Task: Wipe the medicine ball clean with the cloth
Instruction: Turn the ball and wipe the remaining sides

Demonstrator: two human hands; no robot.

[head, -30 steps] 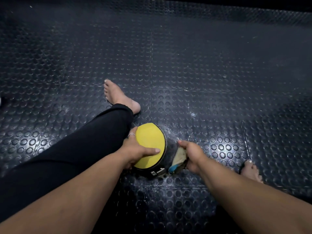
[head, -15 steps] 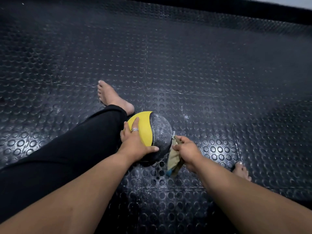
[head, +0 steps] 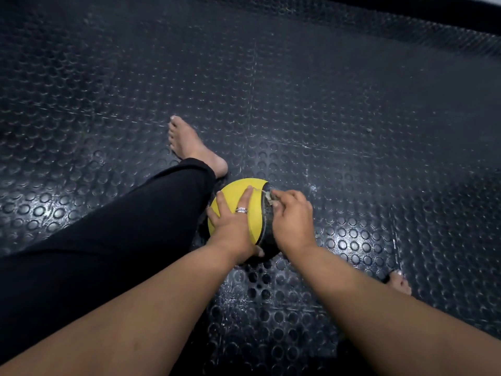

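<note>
The yellow and black medicine ball [head: 238, 191] sits on the studded floor beside my bent leg. My left hand [head: 233, 223], with a ring on one finger, lies spread over its yellow side, the thumb wrapped low around the front. My right hand [head: 292, 215] covers the black side and presses the cloth [head: 268, 198] against the ball; only a small pale edge of the cloth shows at my fingertips. Most of the black half is hidden under that hand.
The black rubber floor [head: 352, 118] with raised studs stretches all around. My left leg in black trousers [head: 122, 226] and bare foot [head: 189, 147] lie just left of the ball. The toes of my other foot [head: 398, 283] show at the lower right.
My right hand has lifted the cloth from the ball's lower right side to its top. The ball has turned so more yellow faces up. My left hand has stayed on the ball.
</note>
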